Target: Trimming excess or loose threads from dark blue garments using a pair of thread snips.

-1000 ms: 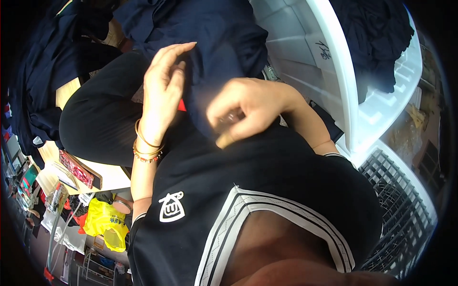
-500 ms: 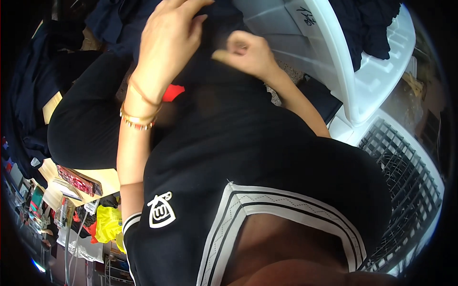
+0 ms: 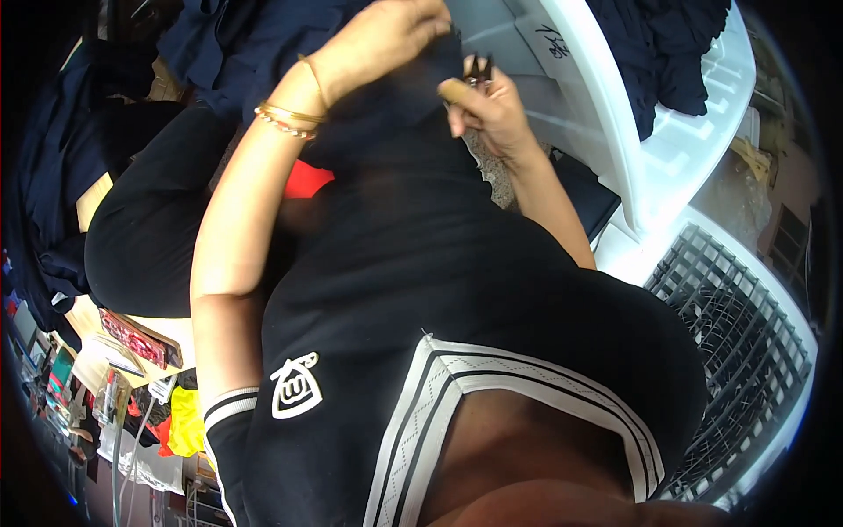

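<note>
A dark navy garment spreads over my lap at the top of the view. My left hand, with gold bracelets at its wrist, reaches across it to the right. Its fingers are closed on the cloth near the upper middle. Close by on the right, my right hand is curled around a small pair of thread snips. Two dark pointed tips stick up out of that fist, apart from the cloth. Fingers partly hide the rest of the tool.
A white plastic chair at the upper right holds more dark clothes. Below it stands a grey lattice basket. A wooden surface with a red patterned packet and a yellow bag are at the lower left.
My left hand has moved right, bringing cloth with it. My right hand has shifted slightly right, and the tips of the thread snips now show above it.
</note>
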`<action>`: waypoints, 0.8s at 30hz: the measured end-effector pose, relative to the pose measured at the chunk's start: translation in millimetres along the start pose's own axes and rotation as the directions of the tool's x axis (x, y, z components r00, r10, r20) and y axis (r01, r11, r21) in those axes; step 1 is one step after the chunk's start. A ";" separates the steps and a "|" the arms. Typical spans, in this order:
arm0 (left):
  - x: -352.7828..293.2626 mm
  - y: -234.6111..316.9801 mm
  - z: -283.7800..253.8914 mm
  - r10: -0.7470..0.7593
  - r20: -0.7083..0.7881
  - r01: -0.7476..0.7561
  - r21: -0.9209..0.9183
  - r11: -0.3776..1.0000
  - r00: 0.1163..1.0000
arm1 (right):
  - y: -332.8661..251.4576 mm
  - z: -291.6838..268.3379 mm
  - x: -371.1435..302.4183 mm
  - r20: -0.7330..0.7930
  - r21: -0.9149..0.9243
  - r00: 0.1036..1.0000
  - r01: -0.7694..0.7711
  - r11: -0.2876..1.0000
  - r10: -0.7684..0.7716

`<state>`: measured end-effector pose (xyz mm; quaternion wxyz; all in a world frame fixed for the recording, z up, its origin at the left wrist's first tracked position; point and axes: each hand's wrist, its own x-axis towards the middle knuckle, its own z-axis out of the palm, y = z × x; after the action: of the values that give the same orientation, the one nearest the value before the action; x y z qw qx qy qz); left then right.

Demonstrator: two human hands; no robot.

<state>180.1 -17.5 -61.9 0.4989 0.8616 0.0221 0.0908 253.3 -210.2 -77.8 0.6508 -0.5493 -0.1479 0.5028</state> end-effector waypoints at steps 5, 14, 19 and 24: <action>-22.4 49.7 -49.8 -0.233 -0.234 0.032 -0.638 0.769 0.944 | -37.3 8.4 15.1 0.315 0.252 0.941 0.040 0.967 -0.121; -124.1 48.0 -97.2 -0.486 -0.698 -0.157 -0.642 0.751 0.527 | -46.1 71.2 35.0 0.426 -0.365 0.891 0.012 0.931 0.156; -177.1 26.3 -82.4 -0.350 -0.810 0.417 -0.145 0.897 0.471 | -45.8 76.2 57.7 0.428 -0.303 0.904 0.138 0.943 0.006; -141.9 62.9 -62.5 -0.204 -0.519 0.199 -0.067 0.978 0.830 | -54.1 98.8 70.2 0.633 -0.374 0.774 0.299 0.878 0.006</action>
<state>26.2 -13.9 3.7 0.4850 0.7948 0.2471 0.2685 237.9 -91.0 -21.5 0.4576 -0.4774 -0.5087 0.5513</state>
